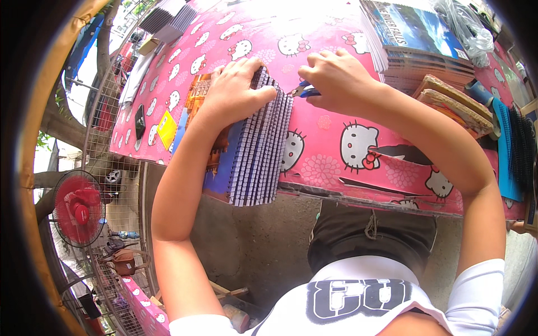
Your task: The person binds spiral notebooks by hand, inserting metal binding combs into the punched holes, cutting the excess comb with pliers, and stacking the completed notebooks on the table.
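A stack of spiral-bound notebooks (255, 154) with orange and blue covers lies on the table, its bound edges facing right and its lower end jutting past the front edge. My left hand (238, 87) grips the upper part, thumb along the bound edges and fingers curled over the far end. Closed in my right hand (344, 81) is a pair of small blue-handled pliers (305, 89). Their metal jaws point left, close to the bindings near my left thumb. Whether they touch a binding I cannot tell.
The table (319, 143) has a pink, torn, cartoon-cat cover. A yellow packet (166, 130) and a phone-like dark object (139, 121) lie at left. At right are stacked blue-covered books (420, 33), worn boards (454, 106) and black binding coils (521, 151). A red fan (80, 210) stands beyond.
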Available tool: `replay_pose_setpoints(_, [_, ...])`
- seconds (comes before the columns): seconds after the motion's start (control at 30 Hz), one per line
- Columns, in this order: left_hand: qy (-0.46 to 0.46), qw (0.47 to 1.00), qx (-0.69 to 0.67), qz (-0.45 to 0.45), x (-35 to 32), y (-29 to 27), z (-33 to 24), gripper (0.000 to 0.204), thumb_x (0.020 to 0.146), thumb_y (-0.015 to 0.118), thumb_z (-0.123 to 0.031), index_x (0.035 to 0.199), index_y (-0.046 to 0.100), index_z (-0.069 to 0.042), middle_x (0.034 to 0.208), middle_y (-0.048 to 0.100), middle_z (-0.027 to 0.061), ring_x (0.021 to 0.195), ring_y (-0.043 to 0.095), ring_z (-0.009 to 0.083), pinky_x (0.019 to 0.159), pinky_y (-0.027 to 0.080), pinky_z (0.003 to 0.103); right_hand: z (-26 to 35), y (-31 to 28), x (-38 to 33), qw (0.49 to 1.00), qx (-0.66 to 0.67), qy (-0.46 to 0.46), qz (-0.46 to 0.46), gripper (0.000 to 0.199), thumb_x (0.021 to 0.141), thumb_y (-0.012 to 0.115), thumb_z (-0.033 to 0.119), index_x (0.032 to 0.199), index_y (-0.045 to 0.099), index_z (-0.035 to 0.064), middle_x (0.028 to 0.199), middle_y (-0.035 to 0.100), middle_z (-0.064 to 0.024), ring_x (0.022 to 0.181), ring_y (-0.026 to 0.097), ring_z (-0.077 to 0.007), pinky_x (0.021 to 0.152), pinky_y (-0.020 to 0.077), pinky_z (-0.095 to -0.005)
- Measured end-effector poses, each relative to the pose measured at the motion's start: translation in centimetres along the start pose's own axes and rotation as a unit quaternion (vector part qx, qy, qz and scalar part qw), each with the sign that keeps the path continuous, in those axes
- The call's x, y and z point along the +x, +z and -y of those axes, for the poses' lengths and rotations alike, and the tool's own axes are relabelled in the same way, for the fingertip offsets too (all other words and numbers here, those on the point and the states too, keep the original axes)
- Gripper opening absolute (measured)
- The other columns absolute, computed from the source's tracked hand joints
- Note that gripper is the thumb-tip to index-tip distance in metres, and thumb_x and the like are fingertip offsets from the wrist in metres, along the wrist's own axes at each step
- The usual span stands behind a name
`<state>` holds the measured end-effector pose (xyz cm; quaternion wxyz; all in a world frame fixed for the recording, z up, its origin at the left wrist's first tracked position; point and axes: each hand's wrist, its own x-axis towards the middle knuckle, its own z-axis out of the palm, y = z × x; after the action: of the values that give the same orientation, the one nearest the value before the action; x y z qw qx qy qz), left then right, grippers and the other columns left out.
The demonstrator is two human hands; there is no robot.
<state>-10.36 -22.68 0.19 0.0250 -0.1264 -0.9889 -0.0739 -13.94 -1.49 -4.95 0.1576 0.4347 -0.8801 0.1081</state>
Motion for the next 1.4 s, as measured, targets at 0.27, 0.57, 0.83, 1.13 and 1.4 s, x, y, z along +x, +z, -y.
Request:
replay_pose_setpoints(0.27, [0.009,1.000,0.000,-0.009,0.2,0.3,0.3,0.065,0.068,0.057,-0.045,0.120,0.055,-0.005,0.120,0.057,0.0173,0.119,0.048,0.0298,0.105,0.025,0.043,-0.8,-1.3,1.4,0.825,0.411,0.264,0.285,0.037,0.086,0.064,0.033,0.094,0.060,-0.0024,0.072,0.062,-0.0148,0.062,0.066,-0.0239,0.050,0.0505,-0.0385])
replay_pose_setpoints(0.57, [0.017,1.000,0.009,-0.022,-0.1,0.1,0.0,0.061,0.072,0.060,-0.040,0.120,0.054,-0.003,0.124,0.054,0.0222,0.119,0.047,0.0356,0.104,0.031,0.042,0.2,-1.1,-1.0,0.985,0.052,0.111,0.121,0.047,0.075,0.071,0.030,0.112,0.058,0.0048,0.101,0.058,-0.0131,0.099,0.058,-0.0290,0.084,0.0420,-0.0432])
replay_pose_setpoints(0.83, [-0.008,1.000,0.018,-0.003,-0.3,-0.3,-0.6,0.067,0.072,0.059,-0.041,0.125,0.050,-0.001,0.130,0.050,0.0226,0.124,0.043,0.0357,0.107,0.028,0.041,-0.8,0.5,0.4,0.958,0.183,0.132,0.175,0.036,0.079,0.069,0.032,0.091,0.062,-0.0005,0.080,0.062,-0.0151,0.071,0.065,-0.0248,0.060,0.0502,-0.0400])
replay_pose_setpoints(1.13, [-0.003,1.000,0.011,-0.012,-0.3,0.2,0.0,0.067,0.071,0.059,-0.040,0.125,0.051,-0.001,0.131,0.050,0.0230,0.125,0.042,0.0360,0.107,0.027,0.041,0.1,0.5,-1.1,0.986,0.083,0.098,0.106,0.040,0.084,0.064,0.034,0.106,0.059,0.0019,0.093,0.060,-0.0151,0.087,0.064,-0.0274,0.072,0.0511,-0.0420])
replay_pose_setpoints(1.4, [-0.003,1.000,0.007,-0.007,-0.2,-0.3,-0.6,0.067,0.070,0.058,-0.040,0.124,0.052,-0.001,0.129,0.051,0.0227,0.123,0.044,0.0358,0.106,0.028,0.041,-0.5,1.2,-0.1,0.981,0.109,0.097,0.128,0.037,0.077,0.069,0.029,0.102,0.062,0.0014,0.086,0.063,-0.0156,0.080,0.064,-0.0289,0.066,0.0501,-0.0411])
